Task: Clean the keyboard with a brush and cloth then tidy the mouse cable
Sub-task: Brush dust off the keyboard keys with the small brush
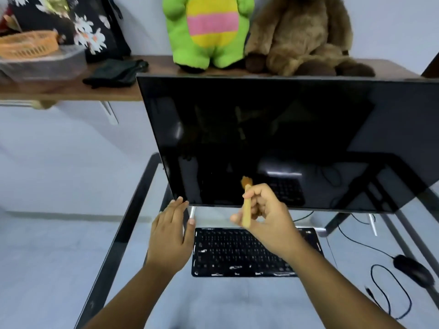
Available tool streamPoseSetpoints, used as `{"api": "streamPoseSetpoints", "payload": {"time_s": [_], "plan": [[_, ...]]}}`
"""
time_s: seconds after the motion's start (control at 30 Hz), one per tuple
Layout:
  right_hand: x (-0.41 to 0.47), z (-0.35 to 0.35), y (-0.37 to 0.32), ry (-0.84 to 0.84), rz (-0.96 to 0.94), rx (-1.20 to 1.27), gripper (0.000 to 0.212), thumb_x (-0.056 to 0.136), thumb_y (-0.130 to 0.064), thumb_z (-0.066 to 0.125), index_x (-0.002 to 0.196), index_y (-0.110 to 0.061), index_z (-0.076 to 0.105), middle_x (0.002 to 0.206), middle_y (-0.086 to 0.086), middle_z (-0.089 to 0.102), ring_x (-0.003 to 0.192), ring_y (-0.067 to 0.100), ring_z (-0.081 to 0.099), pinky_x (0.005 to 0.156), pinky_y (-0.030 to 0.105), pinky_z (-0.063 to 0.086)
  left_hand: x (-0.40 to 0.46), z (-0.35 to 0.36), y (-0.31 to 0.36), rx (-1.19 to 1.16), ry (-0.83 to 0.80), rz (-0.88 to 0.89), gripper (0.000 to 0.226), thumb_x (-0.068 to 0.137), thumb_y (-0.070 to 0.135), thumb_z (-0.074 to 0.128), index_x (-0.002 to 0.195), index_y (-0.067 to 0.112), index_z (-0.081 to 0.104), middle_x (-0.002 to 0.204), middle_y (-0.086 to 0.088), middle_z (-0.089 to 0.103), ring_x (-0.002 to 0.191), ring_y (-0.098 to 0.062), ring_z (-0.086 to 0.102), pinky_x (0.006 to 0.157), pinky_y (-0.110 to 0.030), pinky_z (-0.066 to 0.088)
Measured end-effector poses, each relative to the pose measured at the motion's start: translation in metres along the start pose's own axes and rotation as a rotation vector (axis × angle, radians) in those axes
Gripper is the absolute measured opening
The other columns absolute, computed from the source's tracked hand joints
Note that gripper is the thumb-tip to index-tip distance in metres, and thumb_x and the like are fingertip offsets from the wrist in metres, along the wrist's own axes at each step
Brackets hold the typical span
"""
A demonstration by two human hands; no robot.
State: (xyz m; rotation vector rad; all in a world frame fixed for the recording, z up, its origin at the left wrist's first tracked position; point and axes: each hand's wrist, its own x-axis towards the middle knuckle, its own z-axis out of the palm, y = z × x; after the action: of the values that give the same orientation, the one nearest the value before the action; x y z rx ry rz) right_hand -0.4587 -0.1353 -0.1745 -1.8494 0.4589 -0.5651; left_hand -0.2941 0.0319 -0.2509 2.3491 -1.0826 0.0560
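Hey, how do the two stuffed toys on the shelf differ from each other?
The green toy is bright, with pink and yellow stripes across its front; the brown toy is one plain colour. The green toy looks smooth and stands upright on stubby legs; the brown toy is shaggy and sits slumped with its legs spread. Both rest side by side on the shelf behind the monitor, heads cut off by the frame.

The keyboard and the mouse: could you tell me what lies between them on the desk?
In the head view, only the mouse cable crosses the glass between the keyboard and the mouse.
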Motion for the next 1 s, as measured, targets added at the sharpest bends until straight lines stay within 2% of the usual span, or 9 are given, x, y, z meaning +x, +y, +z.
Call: {"api": "streamPoseSetpoints", "payload": {"time_s": [0.1,0.17,0.27,0.37,0.43,0.53,0.73,0.9,1.0], "plan": [[-0.01,0.005,0.023,0.039,0.066,0.019,0.031,0.083,-0.048,0.066,0.097,-0.026,0.048,0.079,0.008,0.066,0.075,0.024,0.065,0.072,0.035,0.055,-0.007,0.019,-0.011,0.024,-0.095,-0.068,0.067,0.093,0.055,0.014,0.144,0.02,0.042,0.153,0.004,0.037,0.143,-0.015,0.029,0.117,-0.039,0.023],[-0.015,0.016,0.046,0.079,0.147,0.044,0.018,0.093,-0.041,0.056,0.094,-0.023,0.052,0.08,0.007,0.068,0.073,0.023,0.066,0.071,0.04,0.055,-0.015,0.034,-0.022,0.039,-0.194,-0.122,0.07,0.092,0.055,0.011,0.146,0.02,0.038,0.155,0.004,0.033,0.145,-0.014,0.025,0.118,-0.04,0.021],[-0.023,0.036,0.07,0.155,0.24,0.033,0.004,0.098,-0.02,0.052,0.094,-0.021,0.052,0.077,0.004,0.067,0.07,0.014,0.064,0.069,0.031,0.052,-0.028,0.049,-0.043,0.061,-0.335,-0.192,0.057,0.1,0.043,0.022,0.152,0.021,0.024,0.16,0.004,0.02,0.148,-0.013,0.013,0.121,-0.035,0.011],[-0.027,0.055,0.089,0.177,0.315,0.0,0.013,0.094,-0.013,0.058,0.091,-0.022,0.049,0.074,0.01,0.066,0.068,0.031,0.061,0.063,0.047,0.052,-0.032,0.058,-0.06,0.094,-0.436,-0.224,0.054,0.103,0.034,0.025,0.154,0.021,0.014,0.162,0.004,0.01,0.149,-0.013,0.006,0.121,-0.034,0.007],[-0.028,0.067,0.1,0.181,0.328,-0.008,0.015,0.089,-0.011,0.064,0.086,-0.024,0.057,0.072,0.009,0.066,0.067,0.04,0.059,0.059,0.048,0.05,-0.032,0.062,-0.071,0.11,-0.499,-0.248,0.056,0.103,0.034,0.023,0.155,0.021,0.009,0.163,0.005,0.004,0.149,-0.013,0.003,0.12,-0.034,0.007],[-0.025,0.084,0.106,0.192,0.352,-0.011,0.012,0.088,-0.016,0.069,0.085,-0.027,0.068,0.071,0.0,0.071,0.059,0.031,0.06,0.053,0.041,0.046,-0.031,0.067,-0.081,0.121,-0.573,-0.238,0.057,0.103,0.034,0.023,0.155,0.021,0.003,0.163,0.005,-0.003,0.149,-0.013,-0.002,0.119,-0.034,0.006],[-0.01,0.114,0.115,0.244,0.406,0.041,0.015,0.09,-0.012,0.064,0.092,-0.027,0.066,0.078,-0.003,0.073,0.075,0.028,0.071,0.071,0.05,0.054,-0.036,0.079,-0.098,0.133,-0.663,-0.137,0.06,0.103,0.034,0.023,0.154,0.02,-0.005,0.161,0.004,-0.015,0.148,-0.013,-0.011,0.117,-0.03,-0.001],[-0.002,0.124,0.116,0.193,0.437,0.017,0.021,0.09,-0.008,0.062,0.084,-0.027,0.067,0.075,0.001,0.073,0.071,0.021,0.072,0.069,0.042,0.057,-0.04,0.084,-0.103,0.158,-0.653,-0.106,0.061,0.103,0.037,0.02,0.154,0.02,-0.008,0.158,0.006,-0.02,0.148,-0.014,-0.014,0.118,-0.031,0.0],[-0.007,0.121,0.124,0.242,0.45,-0.062,0.025,0.09,-0.01,0.059,0.08,-0.032,0.064,0.071,0.007,0.071,0.065,0.031,0.07,0.062,0.051,0.057,-0.041,0.084,-0.104,0.16,-0.639,-0.096,0.06,0.103,0.038,0.019,0.154,0.021,-0.008,0.157,0.007,-0.021,0.148,-0.013,-0.014,0.119,-0.031,-0.001]]}}
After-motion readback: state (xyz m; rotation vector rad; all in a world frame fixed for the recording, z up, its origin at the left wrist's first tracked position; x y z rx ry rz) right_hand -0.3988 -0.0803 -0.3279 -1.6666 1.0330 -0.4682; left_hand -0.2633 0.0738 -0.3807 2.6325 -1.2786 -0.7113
